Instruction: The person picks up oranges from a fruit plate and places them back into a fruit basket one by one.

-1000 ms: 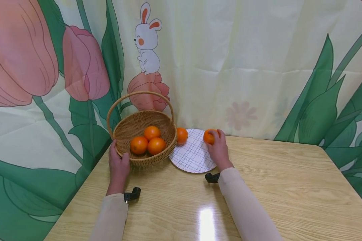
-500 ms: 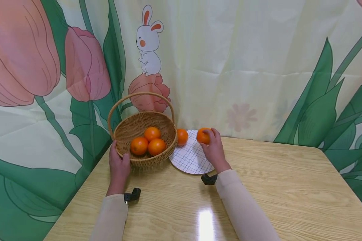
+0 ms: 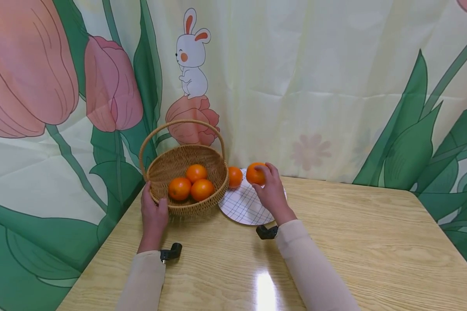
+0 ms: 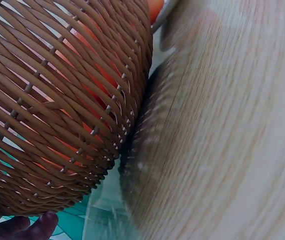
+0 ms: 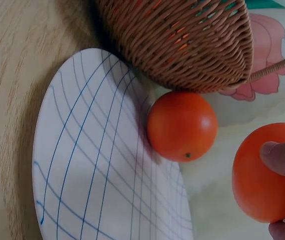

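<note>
With its thumb in front and fingers along the left side, my left hand [image 3: 154,211] grips the rim of a wicker basket [image 3: 170,160]. Several oranges would overstate it: three oranges [image 3: 179,188] lie inside. The left wrist view shows the basket's woven side [image 4: 57,107] with fingertips [image 4: 43,226] against it. My right hand [image 3: 273,193] holds an orange [image 3: 254,173] between thumb and fingers, over the far part of a round checked plate [image 3: 243,207]. Another orange [image 5: 182,126] sits on that plate, beside the basket; the held orange [image 5: 257,175] is apart from it.
The wooden table [image 3: 354,242] extends to the right and toward the front. Behind it hangs a curtain [image 3: 334,129] printed with tulips and a rabbit. The basket's tall handle [image 3: 190,121] arches above its opening.
My right hand has carried its orange leftward across the plate, closer to the other orange and the basket. My left hand keeps its grip on the basket, which stays put.
</note>
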`<state>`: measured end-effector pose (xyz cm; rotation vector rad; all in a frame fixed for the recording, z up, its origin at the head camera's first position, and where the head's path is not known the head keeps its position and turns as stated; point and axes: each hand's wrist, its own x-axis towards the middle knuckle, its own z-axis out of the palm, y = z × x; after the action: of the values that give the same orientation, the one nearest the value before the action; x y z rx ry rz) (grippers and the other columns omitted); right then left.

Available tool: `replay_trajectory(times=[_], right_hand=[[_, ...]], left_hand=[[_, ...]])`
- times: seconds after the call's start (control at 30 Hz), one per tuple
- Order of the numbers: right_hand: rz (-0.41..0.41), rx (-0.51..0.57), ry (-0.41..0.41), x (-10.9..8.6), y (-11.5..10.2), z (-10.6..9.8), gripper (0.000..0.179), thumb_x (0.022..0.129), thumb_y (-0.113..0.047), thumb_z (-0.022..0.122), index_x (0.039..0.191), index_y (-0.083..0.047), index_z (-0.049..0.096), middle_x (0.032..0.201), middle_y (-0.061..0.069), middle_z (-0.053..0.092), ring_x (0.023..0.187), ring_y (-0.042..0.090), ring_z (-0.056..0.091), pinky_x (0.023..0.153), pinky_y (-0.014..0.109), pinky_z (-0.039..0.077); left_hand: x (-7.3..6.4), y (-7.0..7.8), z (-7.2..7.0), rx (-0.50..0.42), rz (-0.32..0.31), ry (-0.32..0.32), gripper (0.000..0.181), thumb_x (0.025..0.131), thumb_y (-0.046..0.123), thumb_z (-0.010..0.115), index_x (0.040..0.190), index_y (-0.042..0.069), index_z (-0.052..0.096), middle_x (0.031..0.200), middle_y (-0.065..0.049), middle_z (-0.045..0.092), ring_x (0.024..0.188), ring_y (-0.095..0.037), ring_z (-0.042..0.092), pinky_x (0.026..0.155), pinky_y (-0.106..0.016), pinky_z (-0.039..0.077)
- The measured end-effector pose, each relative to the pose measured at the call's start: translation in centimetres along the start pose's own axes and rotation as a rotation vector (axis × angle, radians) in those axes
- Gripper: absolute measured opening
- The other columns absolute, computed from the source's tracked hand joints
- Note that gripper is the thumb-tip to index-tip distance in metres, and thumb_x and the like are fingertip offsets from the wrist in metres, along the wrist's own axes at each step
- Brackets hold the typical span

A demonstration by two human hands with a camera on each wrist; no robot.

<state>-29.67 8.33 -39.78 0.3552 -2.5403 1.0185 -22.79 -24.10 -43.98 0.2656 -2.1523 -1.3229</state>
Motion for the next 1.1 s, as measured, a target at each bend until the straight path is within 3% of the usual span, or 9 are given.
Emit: replay_trajectory(times=[1.1], right_hand=[[-0.151, 0.074, 0.008, 0.0, -3.7, -0.3, 0.049, 0.077, -0.015, 0.070, 0.120, -0.021, 0.048, 0.140, 0.012, 0.032, 0.116, 0.037, 0.048, 0.093, 0.046, 0.044]], left_hand=[[0.0, -0.1, 0.1, -0.010, -0.024, 0.005, 0.066, 0.082, 0.016, 0.041, 0.144, 0.020, 0.020, 0.148, -0.005, 0.021, 0.130, -0.026, 0.030, 0.104, -0.049, 0.028]])
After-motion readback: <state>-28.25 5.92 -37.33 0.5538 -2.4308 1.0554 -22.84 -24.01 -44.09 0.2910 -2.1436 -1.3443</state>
